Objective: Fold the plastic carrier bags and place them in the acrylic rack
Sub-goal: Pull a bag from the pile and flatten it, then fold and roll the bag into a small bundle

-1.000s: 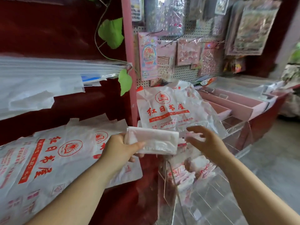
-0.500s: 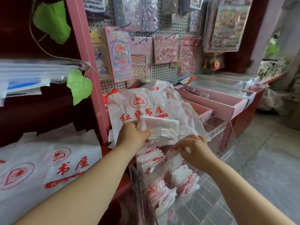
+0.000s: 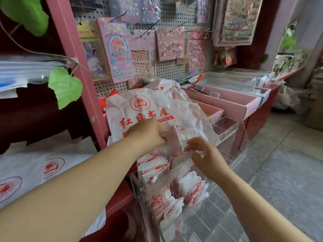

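Placing is the step in hand, I judge: the left hand (image 3: 146, 135) grips one folded bag (image 3: 172, 142), with the fingers curled over its near end, and holds it just above the top rows of the acrylic rack (image 3: 227, 130). The bag is a compact whitish packet, tilted so that its free end points down toward the rack. It touches or almost touches the stored packets (image 3: 153, 169) that already stand in the compartments; I cannot tell which. The right hand (image 3: 204, 154) is at the top edge of these packets, just beside the folded bag, with its fingers curled. It seems to pinch one packet and draw it aside to open a gap, but the knuckles partly hide the contact. Behind both hands an unfolded bag (image 3: 157, 109) with red print lies crumpled over the back of the rack, and more flat bags (image 3: 52, 165) lie on the shelf at the left, so I think the task is only partly done. For the next move I would steer the free end of the packet into the gap, push it down until it stands among the others, and only then loosen the left hand. Thin plastic springs open easily, so I would let go slowly.
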Demonstrator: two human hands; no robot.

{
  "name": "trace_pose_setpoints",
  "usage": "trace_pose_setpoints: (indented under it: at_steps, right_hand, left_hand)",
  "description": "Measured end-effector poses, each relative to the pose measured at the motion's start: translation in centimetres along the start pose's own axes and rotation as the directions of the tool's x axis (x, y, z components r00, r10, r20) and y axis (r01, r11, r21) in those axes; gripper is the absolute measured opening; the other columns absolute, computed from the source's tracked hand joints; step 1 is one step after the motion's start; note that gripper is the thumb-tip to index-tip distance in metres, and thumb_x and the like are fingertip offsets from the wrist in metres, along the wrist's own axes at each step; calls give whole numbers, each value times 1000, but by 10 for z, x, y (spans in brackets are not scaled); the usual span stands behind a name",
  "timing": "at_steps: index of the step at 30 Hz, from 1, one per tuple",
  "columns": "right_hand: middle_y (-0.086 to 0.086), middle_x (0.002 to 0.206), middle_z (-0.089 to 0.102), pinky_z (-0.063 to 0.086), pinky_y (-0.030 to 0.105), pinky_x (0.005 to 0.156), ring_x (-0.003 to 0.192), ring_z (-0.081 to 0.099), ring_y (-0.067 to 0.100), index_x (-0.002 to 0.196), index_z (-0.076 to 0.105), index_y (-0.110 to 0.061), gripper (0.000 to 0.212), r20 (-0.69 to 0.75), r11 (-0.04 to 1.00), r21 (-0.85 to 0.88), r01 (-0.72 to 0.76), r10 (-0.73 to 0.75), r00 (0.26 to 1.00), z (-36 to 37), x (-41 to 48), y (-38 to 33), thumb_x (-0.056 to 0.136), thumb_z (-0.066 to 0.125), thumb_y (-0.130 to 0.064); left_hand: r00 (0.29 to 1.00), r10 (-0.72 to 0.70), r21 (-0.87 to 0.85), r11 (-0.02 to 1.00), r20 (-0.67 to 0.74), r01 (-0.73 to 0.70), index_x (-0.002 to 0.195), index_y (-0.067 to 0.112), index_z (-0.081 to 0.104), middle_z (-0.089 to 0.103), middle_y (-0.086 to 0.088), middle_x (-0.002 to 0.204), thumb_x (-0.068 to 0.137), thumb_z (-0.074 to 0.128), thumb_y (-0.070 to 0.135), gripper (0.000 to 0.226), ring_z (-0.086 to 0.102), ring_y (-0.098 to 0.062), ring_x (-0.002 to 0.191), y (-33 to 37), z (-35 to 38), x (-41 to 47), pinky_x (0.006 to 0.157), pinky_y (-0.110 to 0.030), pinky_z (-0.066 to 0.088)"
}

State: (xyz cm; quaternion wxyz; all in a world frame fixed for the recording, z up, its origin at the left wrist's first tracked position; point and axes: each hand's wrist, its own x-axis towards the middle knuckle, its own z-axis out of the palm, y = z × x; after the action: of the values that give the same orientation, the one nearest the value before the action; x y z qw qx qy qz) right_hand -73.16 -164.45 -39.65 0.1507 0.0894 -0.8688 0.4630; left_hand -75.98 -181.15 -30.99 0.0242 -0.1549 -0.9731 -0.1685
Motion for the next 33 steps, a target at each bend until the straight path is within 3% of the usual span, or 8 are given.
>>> trace_pose_setpoints:
  at_steps: [7,10,12,17,21,26,29,33]
  right_hand:
    - [-18,93,53,39,9,73,82,49,-6,110,51,-17,35,-93,1000,19,4,-3,996,2,2,8,83,48,6]
    - [-15,107,51,35,-1,73,87,49,-2,118,54,-15,39,-121,991,-44,125,-129,984,4,3,10,85,53,4]
    - [-7,110,57,36,6,80,94,52,7,116,60,-11,36,-129,965,-139,221,-239,962,7,6,9,83,58,2]
    - [8,81,72,48,36,70,80,63,33,85,73,-5,20,-70,901,-348,260,-302,951,15,16,7,75,55,-5]
    - [6,111,66,36,31,89,108,50,28,111,65,-9,27,45,876,-458,151,-147,988,11,22,7,94,44,-11]
    - [2,121,61,33,30,94,117,46,23,116,62,-11,28,-36,867,-478,138,-176,984,4,8,-19,94,46,-16]
    - [7,99,70,43,34,80,98,58,30,95,70,-6,16,-124,875,-420,242,-319,939,13,-10,-48,87,57,-11]
    - [3,76,70,51,36,59,73,64,28,76,70,-10,13,-8,846,-340,410,-439,898,57,-36,-95,70,59,-12]
  left_hand:
    - [984,2,39,999,177,-9,70,14,48,51,-10,77,88,52,21,20,56,-28,83,15,39,14,62,-27,35]
    - [971,-19,37,999,237,10,74,18,46,50,-1,78,91,49,36,25,51,-23,83,15,50,16,73,-30,37]
    - [968,-28,23,999,250,23,73,24,45,48,5,76,90,49,45,27,47,-20,82,14,52,16,82,-32,35]
    - [984,-39,-150,987,174,65,111,26,55,58,4,109,88,54,42,28,52,-19,108,2,53,9,97,-34,38]
    - [999,-30,-288,957,-30,20,126,22,50,53,4,127,88,57,30,39,48,-16,117,-8,50,-14,99,-27,37]
    - [974,7,-409,907,-228,-102,91,35,60,57,18,98,88,59,21,15,51,4,92,-31,36,-83,76,-5,34]
    - [959,-5,-393,913,-285,-112,69,49,52,62,26,75,83,63,25,30,54,13,82,-58,31,-139,71,3,34]
    - [933,-116,-331,944,-341,-3,61,46,59,45,56,88,65,43,53,18,40,35,89,-115,27,-214,78,9,27]
